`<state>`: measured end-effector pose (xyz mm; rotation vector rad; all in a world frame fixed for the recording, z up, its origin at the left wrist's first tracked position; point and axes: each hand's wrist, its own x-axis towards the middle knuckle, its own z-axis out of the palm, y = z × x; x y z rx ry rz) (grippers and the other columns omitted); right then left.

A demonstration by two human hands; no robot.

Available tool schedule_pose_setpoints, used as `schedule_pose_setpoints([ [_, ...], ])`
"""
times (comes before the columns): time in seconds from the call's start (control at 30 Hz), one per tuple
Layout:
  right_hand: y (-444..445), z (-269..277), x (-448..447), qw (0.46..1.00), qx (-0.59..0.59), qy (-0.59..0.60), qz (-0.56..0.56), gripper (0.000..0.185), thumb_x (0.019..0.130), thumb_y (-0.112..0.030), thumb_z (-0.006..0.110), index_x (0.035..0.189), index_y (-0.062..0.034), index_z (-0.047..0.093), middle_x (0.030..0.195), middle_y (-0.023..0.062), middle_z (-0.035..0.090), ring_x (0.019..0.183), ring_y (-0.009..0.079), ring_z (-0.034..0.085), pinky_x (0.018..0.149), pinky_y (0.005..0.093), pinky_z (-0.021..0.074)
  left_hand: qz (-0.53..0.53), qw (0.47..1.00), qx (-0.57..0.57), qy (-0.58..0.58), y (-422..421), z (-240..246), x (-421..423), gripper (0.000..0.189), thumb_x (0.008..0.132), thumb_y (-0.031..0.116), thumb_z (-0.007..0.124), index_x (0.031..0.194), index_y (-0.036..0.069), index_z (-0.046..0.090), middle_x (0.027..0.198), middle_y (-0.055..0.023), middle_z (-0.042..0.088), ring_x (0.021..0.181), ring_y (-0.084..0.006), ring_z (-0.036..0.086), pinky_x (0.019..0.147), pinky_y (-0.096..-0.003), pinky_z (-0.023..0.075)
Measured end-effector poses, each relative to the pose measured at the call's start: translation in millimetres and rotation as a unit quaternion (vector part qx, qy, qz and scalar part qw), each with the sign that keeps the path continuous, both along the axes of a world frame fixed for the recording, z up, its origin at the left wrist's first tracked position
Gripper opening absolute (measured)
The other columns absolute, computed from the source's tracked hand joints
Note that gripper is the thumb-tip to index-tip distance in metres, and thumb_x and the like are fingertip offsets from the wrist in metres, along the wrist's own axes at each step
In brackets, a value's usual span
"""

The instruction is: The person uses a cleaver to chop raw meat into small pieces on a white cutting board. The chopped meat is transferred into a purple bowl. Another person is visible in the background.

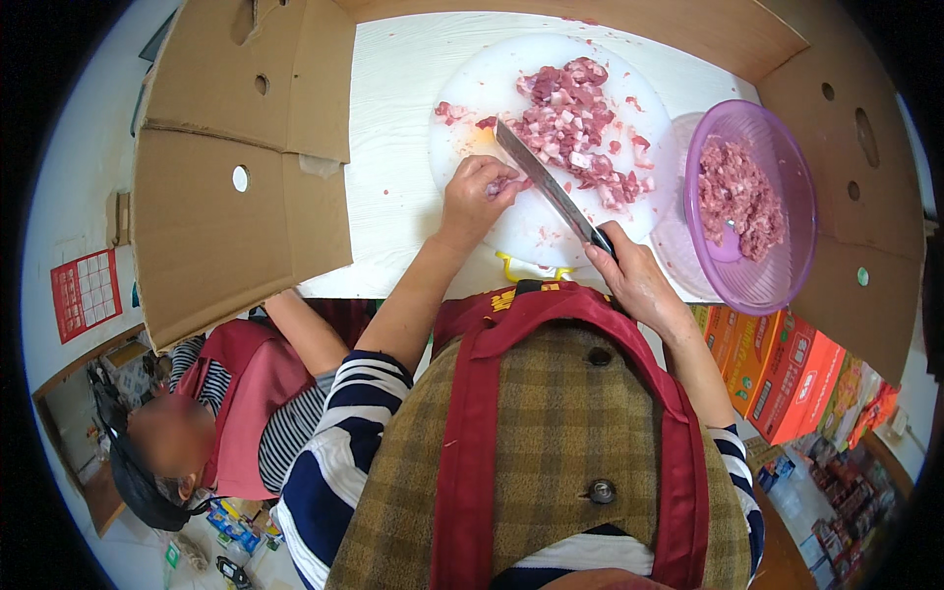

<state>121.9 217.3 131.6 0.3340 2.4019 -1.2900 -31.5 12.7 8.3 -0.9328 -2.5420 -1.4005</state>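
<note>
My right hand [627, 271] grips the black handle of a long kitchen knife [547, 182], whose blade slants up and left over a round white cutting board [472, 81]. Left of the blade, my left hand [478, 198] pinches a small piece of raw meat [503, 184], partly hidden by the fingers. Beyond the knife lies a pile of diced raw meat [568, 122], pink with white fat. Small scraps [450, 113] rest near the board's left rim. The board's yellow handle [509, 269] sticks out towards me.
To the right, a purple plastic basin [691, 184] holds minced meat [737, 192]. Cardboard panels [243, 199] border the white table [391, 147] at left, back and right. Orange boxes [767, 376] stand below the right edge. At the left, another person [243, 413] is behind the cardboard.
</note>
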Motion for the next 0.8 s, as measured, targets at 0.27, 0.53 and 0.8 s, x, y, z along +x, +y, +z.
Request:
schedule_pose_setpoints([
  [0.27,-9.5,-14.4,-6.5,0.999,0.02,0.016,0.029,0.031,0.104,-0.025,0.052,0.122,-0.0008,0.045,0.076,0.0259,0.062,0.073,0.042,0.064,0.065,0.0471,0.0464,-0.005,0.999,0.019,0.03,2.0,0.0,-1.7,0.014,0.074,0.0,0.076,0.085,0.005,0.07,0.092,-0.0083,0.068,0.09,-0.0232,0.067,0.072,-0.0335,0.0576],
  [0.53,-28.6,-33.3,-51.4,0.994,0.064,0.063,0.059,0.026,0.101,-0.022,0.053,0.112,0.0003,0.044,0.08,0.0302,0.064,0.079,0.0494,0.063,0.07,0.0558,0.0475,-0.032,0.999,0.004,0.029,1.4,4.2,-4.6,0.015,0.071,0.001,0.073,0.084,0.004,0.068,0.089,-0.0097,0.068,0.086,-0.0267,0.067,0.072,-0.0357,0.0563],
  [0.8,-29.6,-45.8,-60.0,0.997,0.053,0.039,0.043,0.03,0.101,-0.023,0.052,0.121,-0.0007,0.047,0.085,0.0301,0.065,0.084,0.0498,0.063,0.075,0.0547,0.0486,0.006,0.999,0.001,0.048,6.0,-4.3,-5.5,0.016,0.071,0.003,0.075,0.085,0.005,0.068,0.091,-0.0094,0.068,0.084,-0.0252,0.067,0.071,-0.0349,0.0564],
])
